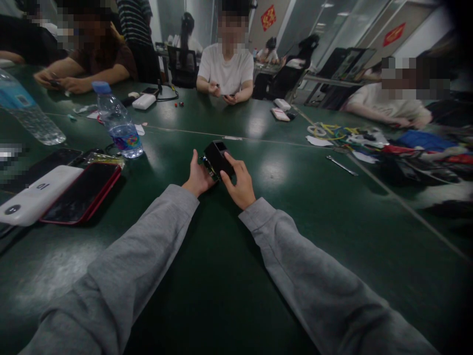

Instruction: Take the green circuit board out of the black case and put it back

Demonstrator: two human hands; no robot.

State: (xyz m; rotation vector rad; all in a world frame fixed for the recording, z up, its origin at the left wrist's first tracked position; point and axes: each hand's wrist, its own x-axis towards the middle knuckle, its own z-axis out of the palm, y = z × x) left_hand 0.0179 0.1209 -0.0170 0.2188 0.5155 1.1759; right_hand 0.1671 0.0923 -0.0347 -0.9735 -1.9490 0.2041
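Observation:
Between my two hands is a small black box-shaped device (216,155), held tilted over the green table (221,256). Along its left side show bits that look like a circuit board with small parts. My left hand (200,176) cups it from the left and below, thumb pointing up, the other fingers mostly hidden behind it. My right hand (239,183) grips its right side, with fingertips on the black top face. Grey sleeves cover both forearms.
Left: a phone with a red case (84,192), a white power bank (39,192), a water bottle (120,123) and a larger bottle (29,108). Right: a wrench (342,165) and a heap of cables (332,132). Several people sit around, one opposite (226,66).

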